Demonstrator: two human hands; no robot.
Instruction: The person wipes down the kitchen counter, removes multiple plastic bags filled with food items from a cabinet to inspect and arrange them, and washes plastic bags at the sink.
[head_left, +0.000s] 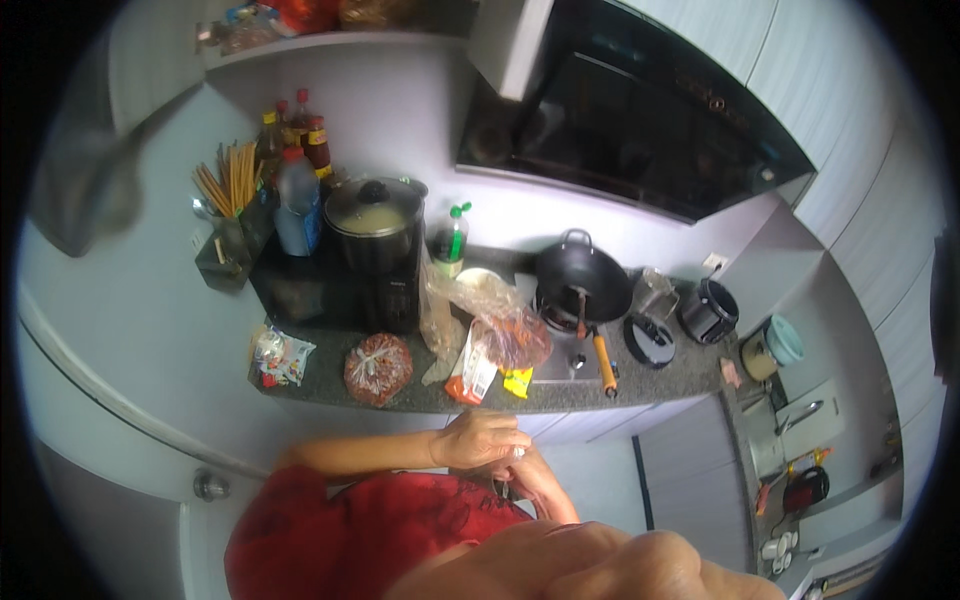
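Observation:
My left hand (481, 440) is bent over my right hand (527, 474) in front of the red shirt, below the counter edge. A small white thing (518, 452) shows at the fingers; what it is and which hand grips it cannot be told. The right fingers are partly hidden. Nearest on the granite counter (427, 396) lie a yellow packet (517, 382), a white and orange packet (474, 365) and a clear plastic bag with reddish contents (517, 337). A tied clear bag of reddish-brown pieces (379, 367) sits further left.
A lidded pot (375, 225) stands on a black microwave oven (337, 296), beside bottles and a chopsticks holder (225, 251). A black wok (585, 277) rests on the gas hob (559, 367). Right of it are a round lid (650, 341) and an electric cooker (708, 311); a sink (763, 442) lies beyond.

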